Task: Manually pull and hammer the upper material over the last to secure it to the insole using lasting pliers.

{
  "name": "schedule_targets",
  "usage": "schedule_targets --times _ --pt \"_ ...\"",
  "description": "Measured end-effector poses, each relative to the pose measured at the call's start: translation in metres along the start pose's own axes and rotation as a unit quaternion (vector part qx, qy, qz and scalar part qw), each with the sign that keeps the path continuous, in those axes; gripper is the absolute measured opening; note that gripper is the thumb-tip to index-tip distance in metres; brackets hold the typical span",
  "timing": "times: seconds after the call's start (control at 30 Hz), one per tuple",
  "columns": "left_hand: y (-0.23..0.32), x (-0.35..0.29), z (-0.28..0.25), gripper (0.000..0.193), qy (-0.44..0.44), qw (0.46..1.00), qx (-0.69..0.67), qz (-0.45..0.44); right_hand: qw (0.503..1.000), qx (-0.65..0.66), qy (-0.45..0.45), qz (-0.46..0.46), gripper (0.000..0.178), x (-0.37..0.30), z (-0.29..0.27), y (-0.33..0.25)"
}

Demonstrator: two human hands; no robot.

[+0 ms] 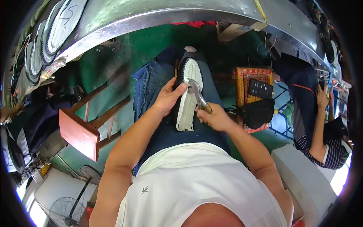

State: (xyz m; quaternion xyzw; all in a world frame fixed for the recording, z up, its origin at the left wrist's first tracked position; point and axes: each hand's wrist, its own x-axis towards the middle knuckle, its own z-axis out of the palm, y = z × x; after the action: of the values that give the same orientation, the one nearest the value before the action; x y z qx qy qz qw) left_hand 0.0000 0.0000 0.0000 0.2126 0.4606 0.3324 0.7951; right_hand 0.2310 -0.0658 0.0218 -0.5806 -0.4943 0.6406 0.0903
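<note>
The shoe (186,115) lies bottom up on the lap of the person, over the dark trousers (206,138), with its rounded end pointing away toward the metal table (159,10). Its bottom is whitish, and the upper part of its edge is dark. The left hand (170,97) is bent around the left side of the shoe: the thumb presses on the pale border and the other fingers are mostly hidden. The right hand (212,116) is closed firmly around the handle of a metal tool (197,93), whose curved head is at the bottom of the shoe, near the left thumb; whether it touches, I cannot tell. A blue cloth (143,89) with frayed edge covers the left thigh. To the right stands a woven seat (242,89), carrying a black device (261,89) and a black bag (256,113). To the left is a reddish stool (78,133). On the left part of the table more shoes (65,26) are standing close together
</note>
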Motion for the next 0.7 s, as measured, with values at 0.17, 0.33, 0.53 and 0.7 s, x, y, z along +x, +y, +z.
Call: schedule_targets --times 0.17,0.33,0.53,0.7 --pt "0.005 0.013 0.015 0.057 0.017 0.998 0.058 -0.024 0.911 0.327 -0.200 0.152 0.031 -0.013 -0.062 -0.014" --pt "0.004 0.010 0.033 0.058 0.049 0.988 0.141 -0.036 0.999 0.033 -0.039 0.018 0.037 -0.019 -0.076 -0.062" --pt "0.015 0.009 0.027 0.070 0.055 0.958 0.278 -0.053 0.963 -0.263 0.002 -0.055 0.032 0.004 -0.083 -0.072" --pt "0.033 0.011 0.016 0.070 -0.020 0.969 0.191 -0.154 0.977 -0.164 -0.121 0.055 0.032 -0.038 -0.083 -0.067"
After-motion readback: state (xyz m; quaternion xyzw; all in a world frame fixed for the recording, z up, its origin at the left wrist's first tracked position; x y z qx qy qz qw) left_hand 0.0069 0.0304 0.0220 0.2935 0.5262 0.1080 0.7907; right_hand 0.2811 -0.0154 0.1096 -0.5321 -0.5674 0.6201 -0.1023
